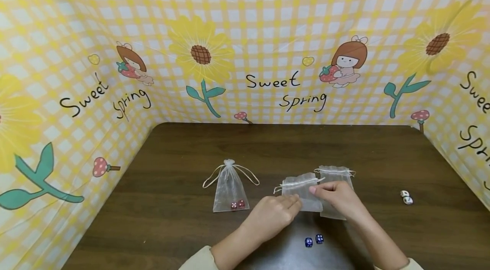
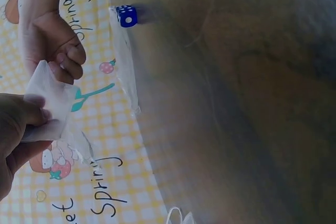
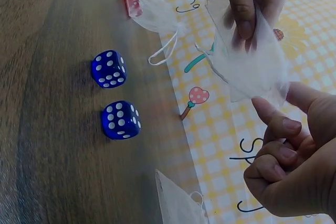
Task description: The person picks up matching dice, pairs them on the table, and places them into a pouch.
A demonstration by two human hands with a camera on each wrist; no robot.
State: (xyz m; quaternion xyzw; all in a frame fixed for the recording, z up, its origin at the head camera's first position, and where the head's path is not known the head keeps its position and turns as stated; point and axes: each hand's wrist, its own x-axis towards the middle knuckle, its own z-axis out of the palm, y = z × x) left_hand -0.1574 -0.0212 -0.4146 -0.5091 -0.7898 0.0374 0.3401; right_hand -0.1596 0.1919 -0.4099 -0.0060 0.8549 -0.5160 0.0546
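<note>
Above the table a small white organza drawstring bag (image 1: pixel 302 185) is held between both hands. My left hand (image 1: pixel 273 214) pinches its lower left part, thumb on one face in the left wrist view. At the bag's upper right, by the drawstring, my right hand (image 1: pixel 338 195) pinches the mouth edge between thumb and forefinger; its other fingers are curled in the right wrist view. Two blue dice (image 3: pixel 109 69) with white pips lie on the table below the hands. The held bag is sheer, and no dice show inside it.
To the left lies a drawn-shut organza bag (image 1: pixel 229 189) with two red dice (image 1: pixel 237 204) inside and its cord loops spread. Another flat organza bag (image 1: pixel 337 172) lies behind the right hand. Two white dice (image 1: pixel 406 197) sit at the right. A patterned cloth (image 1: pixel 268 49) surrounds the table.
</note>
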